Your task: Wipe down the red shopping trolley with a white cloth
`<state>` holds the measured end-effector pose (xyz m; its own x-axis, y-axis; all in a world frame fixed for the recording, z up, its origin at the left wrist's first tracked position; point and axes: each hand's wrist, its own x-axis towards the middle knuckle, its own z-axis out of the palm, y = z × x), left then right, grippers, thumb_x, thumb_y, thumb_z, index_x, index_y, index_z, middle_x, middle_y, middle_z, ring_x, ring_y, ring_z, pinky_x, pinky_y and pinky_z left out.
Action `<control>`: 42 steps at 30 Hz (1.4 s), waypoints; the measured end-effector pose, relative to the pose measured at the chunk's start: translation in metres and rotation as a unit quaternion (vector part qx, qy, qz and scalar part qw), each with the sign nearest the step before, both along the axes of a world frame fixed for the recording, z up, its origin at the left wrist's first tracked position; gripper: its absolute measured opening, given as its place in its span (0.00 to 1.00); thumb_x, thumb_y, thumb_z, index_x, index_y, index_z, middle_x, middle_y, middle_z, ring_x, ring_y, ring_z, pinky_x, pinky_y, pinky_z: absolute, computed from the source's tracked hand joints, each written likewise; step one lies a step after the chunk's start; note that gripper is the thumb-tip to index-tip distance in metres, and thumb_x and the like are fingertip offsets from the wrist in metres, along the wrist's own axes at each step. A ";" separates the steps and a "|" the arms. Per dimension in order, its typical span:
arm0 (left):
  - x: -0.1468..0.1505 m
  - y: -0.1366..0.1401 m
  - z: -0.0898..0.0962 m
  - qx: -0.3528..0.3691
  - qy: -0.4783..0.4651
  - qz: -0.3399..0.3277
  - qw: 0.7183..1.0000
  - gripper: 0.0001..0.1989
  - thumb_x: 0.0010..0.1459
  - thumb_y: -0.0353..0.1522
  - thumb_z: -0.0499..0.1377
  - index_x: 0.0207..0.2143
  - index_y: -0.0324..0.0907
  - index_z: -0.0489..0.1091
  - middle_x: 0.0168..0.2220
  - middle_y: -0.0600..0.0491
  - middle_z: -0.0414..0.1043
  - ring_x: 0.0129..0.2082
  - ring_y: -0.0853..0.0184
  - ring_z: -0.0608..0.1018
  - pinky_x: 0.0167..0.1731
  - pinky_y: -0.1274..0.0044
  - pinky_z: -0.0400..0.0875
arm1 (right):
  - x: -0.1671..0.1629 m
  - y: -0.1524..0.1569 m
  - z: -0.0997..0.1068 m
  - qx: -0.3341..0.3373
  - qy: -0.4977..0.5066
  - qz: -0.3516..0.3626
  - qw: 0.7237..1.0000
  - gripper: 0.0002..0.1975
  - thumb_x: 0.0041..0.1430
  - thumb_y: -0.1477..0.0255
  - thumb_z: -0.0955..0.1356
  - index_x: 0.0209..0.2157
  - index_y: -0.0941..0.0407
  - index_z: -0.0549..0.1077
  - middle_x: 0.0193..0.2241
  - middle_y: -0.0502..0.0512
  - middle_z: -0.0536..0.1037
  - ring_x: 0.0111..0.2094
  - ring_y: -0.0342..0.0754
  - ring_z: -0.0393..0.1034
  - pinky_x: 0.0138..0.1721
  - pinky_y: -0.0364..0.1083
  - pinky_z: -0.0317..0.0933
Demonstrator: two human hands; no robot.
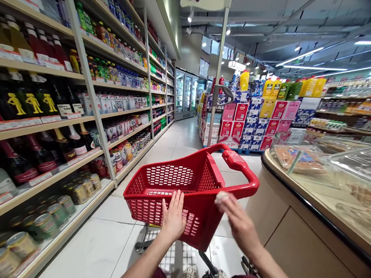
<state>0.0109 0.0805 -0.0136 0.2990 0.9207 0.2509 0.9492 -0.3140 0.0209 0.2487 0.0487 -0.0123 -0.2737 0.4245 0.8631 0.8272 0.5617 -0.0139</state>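
A red plastic shopping cart (175, 179) stands side-on in front of me, its basket bare inside as far as I can see. My left hand (174, 218) lies on the basket's near side, fingers stretched up to the rim. Beside the handle end, my right hand (238, 219) is closed on a crumpled white tissue (222, 197), slightly blurred. The tissue is at the basket's corner, below the red handle (241, 167); whether it touches the plastic I cannot tell.
Shelves of bottles and cans (112, 85) line the left side. To the right stands a curved glass-topped display counter (284, 199). Stacked drink cartons (252, 123) and a metal pole (218, 64) rise behind the cart. Glass-door fridges (186, 91) stand at the aisle's far end.
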 end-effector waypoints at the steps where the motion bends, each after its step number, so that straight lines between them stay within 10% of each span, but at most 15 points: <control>1: 0.000 0.000 -0.001 0.004 0.001 -0.001 1.000 0.38 0.47 0.30 0.47 0.60 0.37 0.35 0.62 0.52 0.34 0.61 0.62 0.37 0.56 0.56 0.38 | 0.004 0.002 0.005 0.021 0.036 -0.028 0.999 0.19 0.57 0.80 0.59 0.49 0.54 0.66 0.50 0.54 0.67 0.56 0.50 0.52 0.55 0.54 0.55; 9: -0.001 0.003 -0.005 0.015 0.005 -0.001 1.000 0.37 0.48 0.30 0.47 0.60 0.38 0.35 0.62 0.52 0.34 0.61 0.62 0.36 0.56 0.56 0.38 | 0.000 -0.003 -0.009 -0.015 -0.040 0.047 0.998 0.19 0.58 0.79 0.58 0.50 0.54 0.65 0.48 0.53 0.70 0.55 0.46 0.55 0.52 0.48 0.60; 14: 0.000 0.004 -0.006 0.011 -0.006 -0.003 1.000 0.37 0.48 0.29 0.47 0.60 0.37 0.35 0.62 0.50 0.35 0.61 0.61 0.38 0.55 0.55 0.39 | 0.003 0.004 0.018 0.057 0.070 -0.052 0.995 0.19 0.57 0.80 0.59 0.49 0.55 0.66 0.51 0.55 0.67 0.56 0.52 0.51 0.56 0.55 0.52; 19: -0.004 0.004 -0.004 0.019 -0.022 -0.017 0.999 0.36 0.48 0.29 0.47 0.60 0.38 0.38 0.62 0.51 0.37 0.61 0.61 0.41 0.55 0.54 0.38 | -0.013 0.008 0.025 0.012 -0.041 0.020 0.999 0.17 0.59 0.79 0.58 0.47 0.56 0.68 0.48 0.53 0.70 0.56 0.48 0.54 0.54 0.50 0.57; 25: -0.005 0.003 0.003 0.012 -0.057 -0.013 0.998 0.33 0.50 0.29 0.47 0.59 0.40 0.43 0.61 0.50 0.42 0.61 0.60 0.46 0.55 0.54 0.39 | 0.006 0.026 0.041 0.061 0.053 -0.141 0.987 0.18 0.57 0.79 0.57 0.47 0.56 0.68 0.50 0.56 0.67 0.56 0.52 0.53 0.54 0.56 0.52; 29: -0.001 0.002 0.012 0.003 -0.078 -0.017 0.997 0.29 0.51 0.31 0.48 0.57 0.39 0.50 0.59 0.47 0.50 0.59 0.59 0.51 0.55 0.53 0.37 | -0.028 0.035 0.030 0.008 -0.037 -0.105 0.994 0.18 0.57 0.80 0.56 0.45 0.55 0.69 0.49 0.55 0.69 0.55 0.50 0.55 0.54 0.54 0.51; 37: 0.064 0.008 0.046 0.074 -0.142 -0.161 0.974 0.39 0.46 0.31 0.55 0.59 0.38 0.41 0.62 0.44 0.38 0.61 0.57 0.44 0.54 0.52 0.39 | -0.029 0.040 0.034 -0.096 -0.053 -0.102 0.989 0.33 0.56 0.75 0.57 0.60 0.59 0.36 0.55 0.63 0.60 0.54 0.51 0.57 0.53 0.57 0.49; 42: 0.111 0.023 0.041 0.093 -0.264 -0.166 0.946 0.27 0.53 0.31 0.49 0.56 0.38 0.49 0.57 0.44 0.55 0.56 0.63 0.58 0.55 0.56 0.43 | -0.013 0.038 0.037 -0.167 -0.023 -0.053 0.984 0.32 0.57 0.72 0.56 0.60 0.58 0.34 0.53 0.61 0.63 0.52 0.49 0.59 0.51 0.54 0.54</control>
